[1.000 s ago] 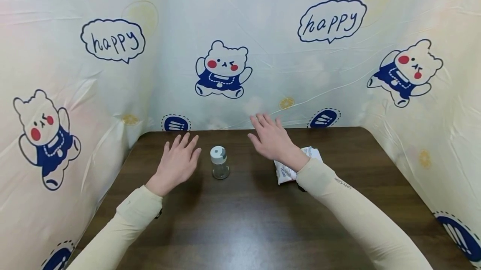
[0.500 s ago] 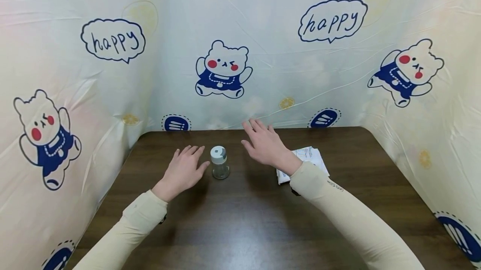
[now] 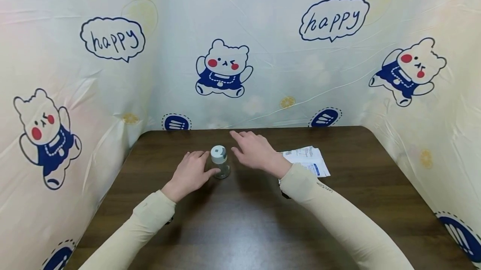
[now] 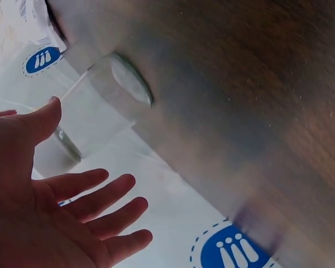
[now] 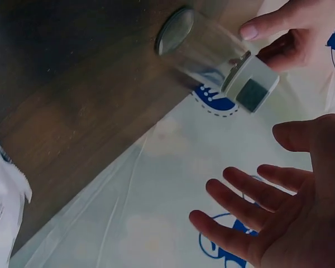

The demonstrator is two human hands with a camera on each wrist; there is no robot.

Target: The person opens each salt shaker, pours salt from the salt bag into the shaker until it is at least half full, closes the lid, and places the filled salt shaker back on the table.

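A small clear glass jar [image 3: 223, 171] with a pale lid [image 3: 218, 153] stands upright on the brown table [image 3: 240, 224]. My left hand [image 3: 189, 174] is right beside it on the left, thumb overlapping the glass in the head view. In the left wrist view, the fingers are spread and the jar [image 4: 103, 106] rises beyond the thumb. My right hand [image 3: 255, 151] hovers to the jar's right, fingers extended and holding nothing. The right wrist view shows a dark square on the lid [image 5: 251, 84], with the left hand's thumb and fingers [image 5: 268, 25] at the jar's far side.
A white printed packet [image 3: 311, 159] lies on the table to the right, partly hidden by the right wrist and sleeve. Behind the table hangs a pale curtain [image 3: 278, 73] printed with bears and "happy" bubbles, which also runs along both sides.
My left hand has moved right, up to the jar. My right hand has come left and lower toward it, uncovering more of the packet. The jar has stayed in place.
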